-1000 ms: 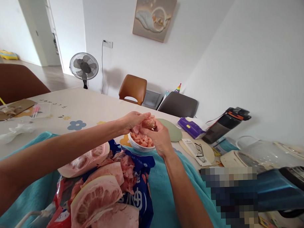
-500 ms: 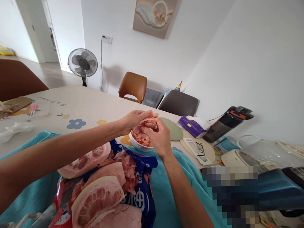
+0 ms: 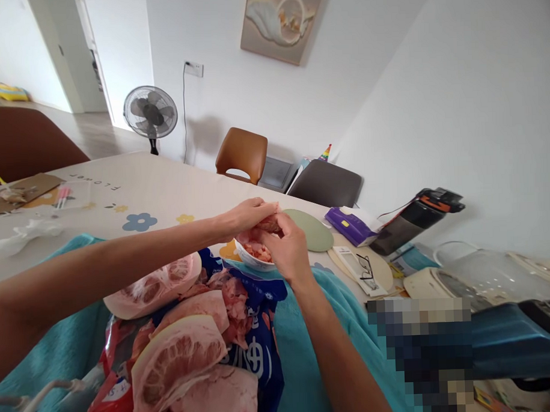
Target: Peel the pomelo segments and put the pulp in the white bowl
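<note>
Both my left hand (image 3: 248, 218) and my right hand (image 3: 289, 244) are closed around one pomelo segment (image 3: 269, 223), held just above a white bowl (image 3: 254, 264). My fingers hide much of the segment. Pink pieces of pomelo flesh (image 3: 257, 251) lie in the bowl. Nearer to me, a blue and red plastic bag (image 3: 265, 374) is spread over a teal towel (image 3: 302, 355). On it rest thick pomelo rinds (image 3: 179, 359), a cut pomelo piece (image 3: 158, 285) and torn membrane scraps (image 3: 233, 297).
Right of the bowl are a green round mat (image 3: 314, 231), a purple tissue pack (image 3: 350, 225), eyeglasses (image 3: 365, 269) and a dark bottle (image 3: 404, 219). Crumpled tissue (image 3: 26, 236) lies at the left. A fan (image 3: 151, 113) and chairs (image 3: 242, 153) stand beyond the table.
My left hand has tilted over the segment, covering more of it. Both hands stay close together above the bowl. The view has shifted slightly.
</note>
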Tool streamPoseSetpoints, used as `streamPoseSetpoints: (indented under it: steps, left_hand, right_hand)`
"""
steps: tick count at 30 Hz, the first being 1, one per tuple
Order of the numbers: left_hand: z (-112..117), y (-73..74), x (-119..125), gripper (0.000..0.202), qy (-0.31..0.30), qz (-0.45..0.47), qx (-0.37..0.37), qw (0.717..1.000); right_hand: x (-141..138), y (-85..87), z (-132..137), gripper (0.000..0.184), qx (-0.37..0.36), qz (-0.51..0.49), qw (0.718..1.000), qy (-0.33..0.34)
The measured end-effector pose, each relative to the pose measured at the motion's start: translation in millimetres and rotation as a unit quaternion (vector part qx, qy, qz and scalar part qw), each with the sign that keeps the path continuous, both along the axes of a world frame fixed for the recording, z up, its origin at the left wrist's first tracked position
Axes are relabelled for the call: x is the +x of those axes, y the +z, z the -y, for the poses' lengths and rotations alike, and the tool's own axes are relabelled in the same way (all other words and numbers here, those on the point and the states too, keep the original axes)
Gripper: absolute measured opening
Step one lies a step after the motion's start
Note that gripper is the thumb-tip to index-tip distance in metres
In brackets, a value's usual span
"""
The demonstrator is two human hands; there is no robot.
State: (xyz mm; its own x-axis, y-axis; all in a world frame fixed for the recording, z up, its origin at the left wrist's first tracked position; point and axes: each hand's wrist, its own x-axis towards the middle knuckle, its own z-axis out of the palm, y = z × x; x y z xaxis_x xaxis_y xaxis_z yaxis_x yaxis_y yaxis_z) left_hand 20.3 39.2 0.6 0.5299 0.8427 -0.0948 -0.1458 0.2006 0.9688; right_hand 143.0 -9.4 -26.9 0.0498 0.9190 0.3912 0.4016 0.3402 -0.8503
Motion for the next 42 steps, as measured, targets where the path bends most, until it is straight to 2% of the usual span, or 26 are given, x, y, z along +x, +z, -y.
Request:
streamPoseSetpoints:
  steps: [4, 8, 13, 15, 18, 21, 24, 27, 30, 37, 40, 42]
  left_hand:
    - [-1.0, -2.6, -0.2, 0.044, 0.005, -0.090, 0.055, 0.994]
    - [-4.9, -4.1, 2.9, 0.042, 0.030, -0.078, 0.067, 0.994]
    - [-11.3, -0.7, 9.7, 0.037, 0.054, -0.065, 0.073, 0.994]
    - [-14.6, 2.1, 12.3, 0.037, 0.049, -0.066, 0.072, 0.994]
    - [-19.1, 4.4, 16.7, 0.037, 0.047, -0.071, 0.087, 0.993]
    - [-20.9, 1.8, 21.9, 0.038, 0.043, -0.076, 0.114, 0.990]
    - [-20.2, -4.8, 27.3, 0.036, 0.029, -0.083, 0.109, 0.990]
    - [-20.3, -11.6, 30.9, 0.034, 0.023, -0.085, 0.085, 0.992]
    - [-22.9, -14.9, 32.2, 0.035, 0.033, -0.076, 0.070, 0.994]
    - [-30.5, -12.6, 33.6, 0.038, 0.101, -0.070, 0.033, 0.992]
    - [-31.7, -14.1, 34.3, 0.037, 0.124, -0.044, 0.028, 0.991]
    - [-31.4, -15.1, 34.3, 0.036, 0.134, -0.038, 0.050, 0.989]
  right_hand:
    - [-9.6, -6.4, 2.0, 0.002, 0.020, 0.013, 0.999, -0.048]
    - [-13.4, -10.2, 2.6, 0.007, 0.077, 0.047, 0.992, -0.094]
    - [-4.9, -9.0, -2.6, 0.005, 0.131, 0.058, 0.985, -0.097]
    - [0.6, -5.2, -4.6, 0.004, 0.110, 0.043, 0.989, -0.087]
    - [8.6, 2.8, -5.4, 0.014, 0.031, 0.026, 0.998, -0.050]
    - [16.3, 8.5, -6.3, 0.022, -0.022, 0.044, 0.998, -0.043]
    - [23.7, 7.5, -10.0, 0.020, -0.048, 0.058, 0.996, -0.037]
    - [27.4, 1.6, -14.8, 0.018, -0.077, 0.028, 0.996, -0.021]
    - [24.2, -2.7, -16.6, 0.016, -0.075, 0.009, 0.997, -0.027]
    - [9.0, 1.0, -9.5, 0.012, -0.022, 0.069, 0.990, -0.117]
    - [8.3, -0.6, -10.1, 0.012, -0.019, 0.049, 0.992, -0.113]
    - [9.4, -2.8, -11.8, 0.014, -0.024, 0.026, 0.995, -0.095]
